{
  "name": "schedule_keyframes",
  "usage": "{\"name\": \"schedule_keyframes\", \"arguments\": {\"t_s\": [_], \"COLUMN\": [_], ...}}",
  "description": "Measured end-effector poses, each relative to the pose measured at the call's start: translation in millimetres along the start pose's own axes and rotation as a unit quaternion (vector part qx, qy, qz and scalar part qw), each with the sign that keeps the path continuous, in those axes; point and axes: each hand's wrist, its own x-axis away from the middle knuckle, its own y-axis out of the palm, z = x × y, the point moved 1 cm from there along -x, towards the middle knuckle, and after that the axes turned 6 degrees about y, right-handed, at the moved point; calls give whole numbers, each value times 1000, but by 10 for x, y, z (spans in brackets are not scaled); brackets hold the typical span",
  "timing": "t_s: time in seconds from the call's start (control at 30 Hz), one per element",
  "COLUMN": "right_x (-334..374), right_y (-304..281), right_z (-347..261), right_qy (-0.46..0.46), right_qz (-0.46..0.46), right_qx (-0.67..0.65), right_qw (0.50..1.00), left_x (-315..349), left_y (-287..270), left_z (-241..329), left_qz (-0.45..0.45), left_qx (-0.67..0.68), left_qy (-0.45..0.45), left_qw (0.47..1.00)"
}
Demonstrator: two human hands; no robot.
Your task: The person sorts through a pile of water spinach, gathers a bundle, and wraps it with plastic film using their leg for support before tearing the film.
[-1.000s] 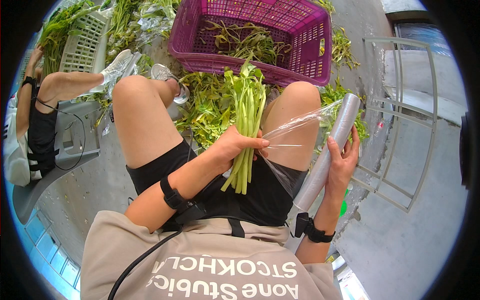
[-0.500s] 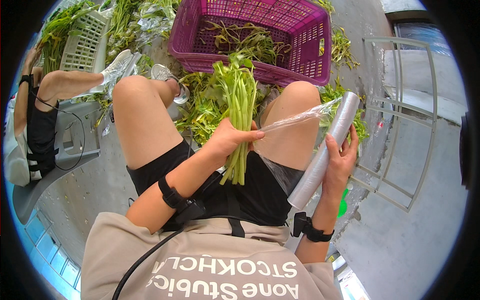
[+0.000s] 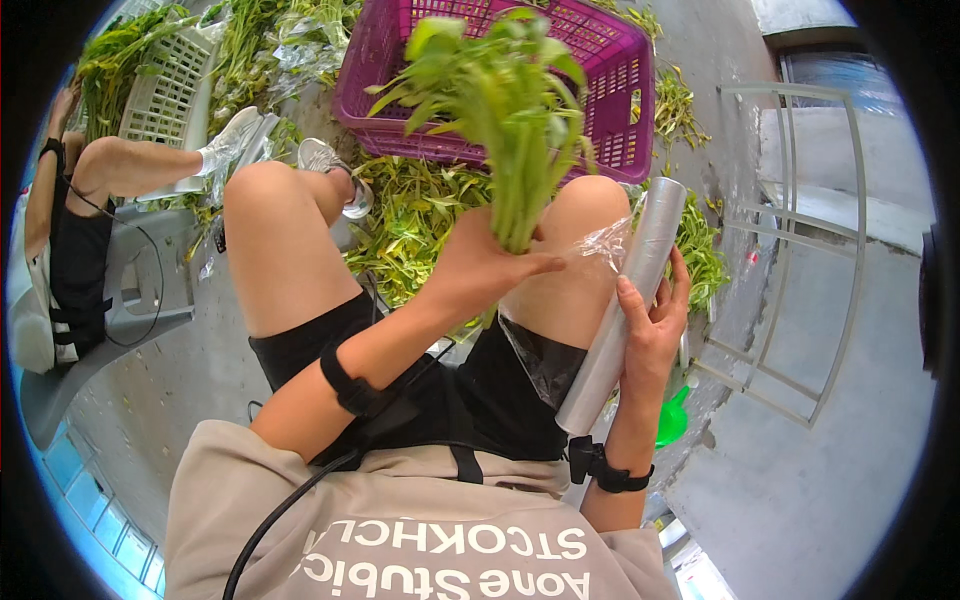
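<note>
My left hand (image 3: 475,262) is closed around the stems of a bunch of leafy greens (image 3: 520,130), lifted above my lap with the leaves pointing away from me, slightly blurred. My right hand (image 3: 652,325) grips a roll of clear plastic wrap (image 3: 605,345), held slanted beside my right thigh. From the roll a loose strip of film (image 3: 600,240) stretches toward my left hand, its end bunched near the thumb. Whether the film touches the greens I cannot tell.
A purple plastic crate (image 3: 625,125) stands beyond my knees. Loose greens (image 3: 415,215) cover the floor before it. At the left another person (image 3: 80,235) sits near a white crate (image 3: 165,100). A metal frame (image 3: 857,200) stands right, and a green object (image 3: 673,418) lies beside my right forearm.
My left hand has raised the bunch, which appears larger and tilts further to the right. The roll in my right hand has shifted slightly left, and the film strip between the hands is shorter.
</note>
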Motion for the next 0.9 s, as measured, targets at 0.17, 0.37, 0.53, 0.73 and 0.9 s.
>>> {"name": "schedule_keyframes", "arguments": {"t_s": [0.17,0.37,0.53,0.73,0.9], "right_x": [46,50,36,41,66], "right_y": [75,55,-2,-144,-207], "right_z": [-31,-9,26,90,86], "right_qy": [5,17,16,7,9], "right_qz": [-37,-55,-48,15,17], "right_qx": [-21,-9,-5,32,41], "right_qw": [999,998,999,999,999], "left_x": [-166,-236,-502,-688,-596], "left_y": [181,142,-27,-31,47], "left_z": [16,-93,-219,-297,-144], "left_qz": [-39,-32,-18,-9,-6], "left_qx": [-20,-21,116,169,100], "left_qy": [106,64,-58,-108,-17], "left_qw": [993,997,991,980,995]}}
